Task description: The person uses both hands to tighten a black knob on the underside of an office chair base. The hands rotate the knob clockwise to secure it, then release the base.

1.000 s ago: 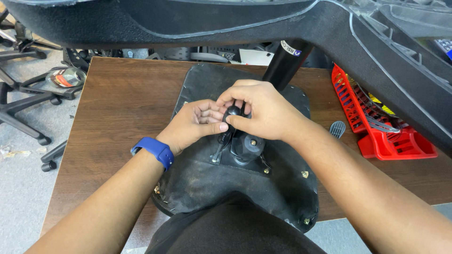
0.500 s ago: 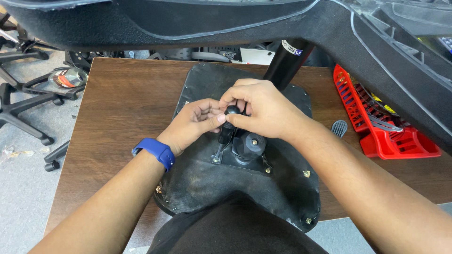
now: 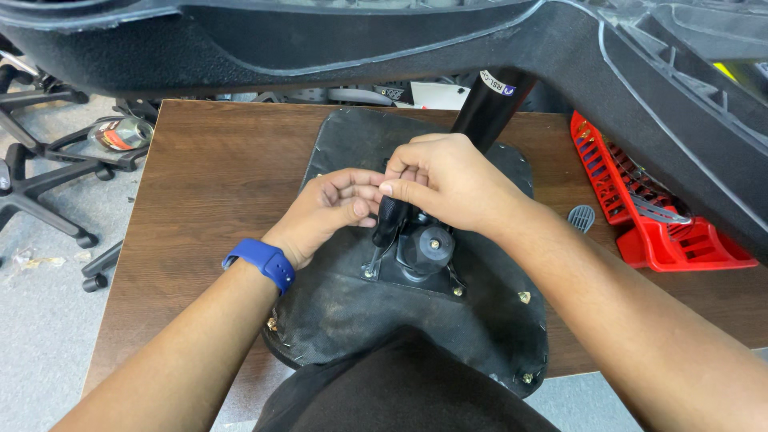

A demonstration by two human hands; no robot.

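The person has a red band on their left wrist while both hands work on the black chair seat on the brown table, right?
Not quite: the band on the left wrist is blue, not red, as the head view shows. The rest holds: the left hand and right hand work at the black chair seat on the brown table.

Red plastic tray [image 3: 656, 232], grey cap [image 3: 582, 217] beside.
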